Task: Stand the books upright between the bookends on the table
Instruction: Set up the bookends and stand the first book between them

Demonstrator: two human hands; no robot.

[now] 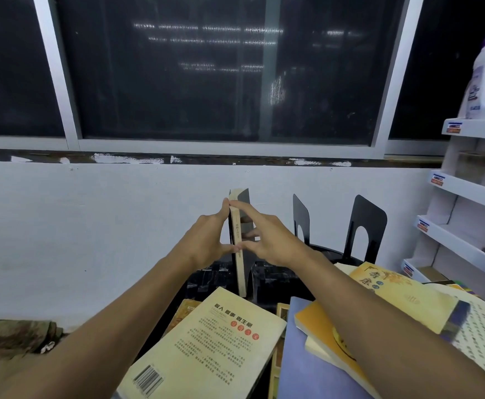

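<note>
Head view. Nearest, cut off by the bottom edge: a cream book (pixel 203 347) lay flat, back cover and barcode up, with both bare forearms crossing over it. It covered most of another book at its left; only a brownish corner showed. Right of it lay a blue folder (pixel 298 370), an orange book (pixel 319 323) and a yellow book (pixel 402 300), overlapping in a pile and partly hidden by the right forearm.

Farther back, the upright book (pixel 239 254) stood on the black surface (pixel 206 280), spine toward the camera. The left grip (pixel 206 243) was released, fingers straight, with the index tip high and the thumb tip low on the spine. The right grip (pixel 270 237) was likewise released and mirrored it, other fingers reaching past the book's right face. A dark glossy panel sat against that face; cover or bookend, could not tell.

Two black bookends (pixel 366 226) stood well apart to the right, bases hidden behind the pile. A white rack (pixel 466 191) was cut off by the right edge.
</note>
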